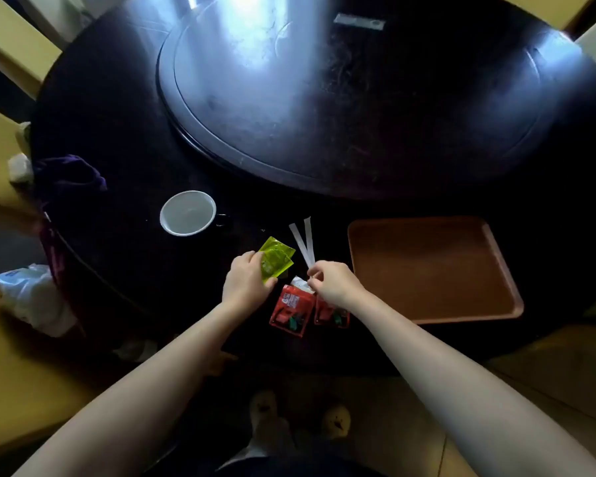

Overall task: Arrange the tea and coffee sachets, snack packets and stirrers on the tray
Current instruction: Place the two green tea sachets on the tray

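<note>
Nearest you, two red snack packets [291, 313] lie flat on the dark tabletop [124, 242], side by side, the right one partly hidden under your right wrist. A small white packet edge shows just above them, too blurred to name.

Your left hand [246, 284] is closed on a pair of yellow-green sachets [277, 258], thumb below and fingers over their near edge; the two sachets overlap and their far corners stick out past your fingers. Whether they rest on the tabletop or sit slightly lifted, you cannot tell from this view.

Your right hand [334, 282] is pinched shut on the near ends of two white paper-wrapped stirrers [303, 242], which fan away from your fingertips in a narrow V, crossing close to the grip.

Just to the right of that hand sits the brown tray [496, 266], rectangular with a raised rim (nothing lies on it), well clear of the sachets and close beside the stirrers.

Farther left, a white mug [187, 213] stands upright, seen from above, with its handle pointing right. Beyond it, at the table's left edge, lies a dark purple cloth [71, 177].

Farthest off, the large round turntable [324, 115] fills the middle of the tabletop, catching glare from above.
</note>
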`<act>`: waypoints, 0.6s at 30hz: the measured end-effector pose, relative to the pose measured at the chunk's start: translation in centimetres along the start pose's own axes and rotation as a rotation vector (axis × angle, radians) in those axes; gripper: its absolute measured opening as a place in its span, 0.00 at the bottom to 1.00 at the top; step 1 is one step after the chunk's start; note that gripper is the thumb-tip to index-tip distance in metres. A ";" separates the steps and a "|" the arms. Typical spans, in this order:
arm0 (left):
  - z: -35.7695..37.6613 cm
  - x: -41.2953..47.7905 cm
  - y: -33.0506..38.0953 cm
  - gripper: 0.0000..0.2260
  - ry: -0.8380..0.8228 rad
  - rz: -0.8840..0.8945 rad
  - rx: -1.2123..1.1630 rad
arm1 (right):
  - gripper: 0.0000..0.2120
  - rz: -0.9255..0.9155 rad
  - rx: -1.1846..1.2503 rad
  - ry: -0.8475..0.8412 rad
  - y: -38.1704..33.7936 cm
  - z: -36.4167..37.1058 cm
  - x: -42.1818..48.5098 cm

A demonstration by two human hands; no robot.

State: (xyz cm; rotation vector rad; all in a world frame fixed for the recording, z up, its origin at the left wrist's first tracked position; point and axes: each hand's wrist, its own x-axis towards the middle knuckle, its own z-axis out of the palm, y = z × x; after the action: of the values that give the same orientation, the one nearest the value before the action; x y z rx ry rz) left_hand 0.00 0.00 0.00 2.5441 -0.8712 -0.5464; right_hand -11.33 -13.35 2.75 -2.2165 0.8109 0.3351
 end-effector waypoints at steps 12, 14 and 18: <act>0.8 1.4 -1.3 0.20 0.029 0.127 0.108 | 0.15 -0.080 0.120 0.118 -4.1 1.5 6.7; 0.1 1.5 -1.4 0.16 0.070 0.145 0.005 | 0.15 -0.095 0.204 0.110 -3.8 1.1 6.3; -1.7 1.8 -1.6 0.11 0.114 0.116 -0.214 | 0.11 -0.129 0.314 0.136 -3.5 0.4 5.5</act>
State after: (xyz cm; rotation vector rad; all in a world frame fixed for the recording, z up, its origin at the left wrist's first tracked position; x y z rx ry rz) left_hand 2.85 0.40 0.27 2.2920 -0.8641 -0.4295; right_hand -4.90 -13.71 1.88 -1.9975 0.7325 -0.0074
